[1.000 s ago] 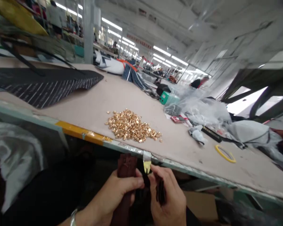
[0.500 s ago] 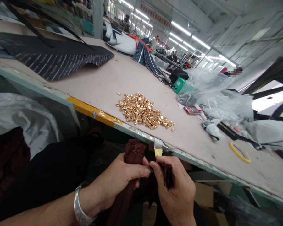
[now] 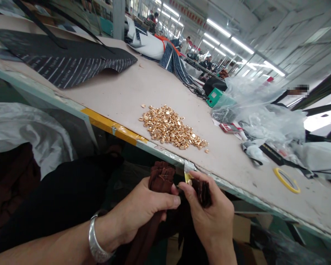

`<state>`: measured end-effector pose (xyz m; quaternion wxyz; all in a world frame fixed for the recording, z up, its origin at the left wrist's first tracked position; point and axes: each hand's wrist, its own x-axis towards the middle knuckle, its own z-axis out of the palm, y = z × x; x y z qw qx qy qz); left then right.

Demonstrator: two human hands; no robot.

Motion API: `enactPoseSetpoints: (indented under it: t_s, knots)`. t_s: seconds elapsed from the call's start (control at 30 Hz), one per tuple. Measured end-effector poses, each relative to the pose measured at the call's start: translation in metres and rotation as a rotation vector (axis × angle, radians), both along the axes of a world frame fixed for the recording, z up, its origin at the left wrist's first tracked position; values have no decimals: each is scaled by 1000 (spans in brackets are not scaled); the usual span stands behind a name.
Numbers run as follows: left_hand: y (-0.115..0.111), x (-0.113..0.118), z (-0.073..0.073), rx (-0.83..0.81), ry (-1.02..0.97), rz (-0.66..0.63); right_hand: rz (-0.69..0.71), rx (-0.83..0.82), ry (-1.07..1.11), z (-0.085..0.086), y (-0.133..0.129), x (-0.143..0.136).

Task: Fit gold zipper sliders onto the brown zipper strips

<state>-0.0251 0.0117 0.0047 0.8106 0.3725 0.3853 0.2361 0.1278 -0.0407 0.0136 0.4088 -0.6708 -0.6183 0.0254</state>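
My left hand [image 3: 146, 202], with a silver bracelet on its wrist, is wrapped round a thick stack of dark brown fabric strips [image 3: 162, 178] below the table edge. Beside it, my right hand [image 3: 213, 209] is closed on a smaller brown fabric bundle [image 3: 204, 192]. A small gold piece [image 3: 189, 182] shows near the right thumb and index finger. The two hands are a little apart. Beyond them, a heap of gold metal pieces [image 3: 172, 127] lies on the table.
The table [image 3: 105, 92] slants across the view. Striped dark fabric [image 3: 74, 70] lies at its left. A green box [image 3: 214, 96], clear plastic [image 3: 273, 121], a red-and-white packet [image 3: 230, 128] and a yellow tape roll [image 3: 287, 180] are on the right. People are in the background.
My right hand has moved slightly away from my left, and the small gold piece by its thumb shows more clearly. The whole view has shifted a little.
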Motion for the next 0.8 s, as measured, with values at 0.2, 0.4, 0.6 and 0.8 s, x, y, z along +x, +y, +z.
enactPoseSetpoints:
  t_s: [0.2,0.4,0.6,0.8]
  knots:
    - [-1,0,2,60,-40,-23,-35,-154,662,11,-17,-5]
    - [-5,3,-4,105,-214,-41,131,-297,743,12,-19,-13]
    - [-6,7,-8,223,-245,-95,125,-218,585,9,-20,-20]
    - [-5,6,-8,141,-282,-136,187,-273,812,6,-23,-13]
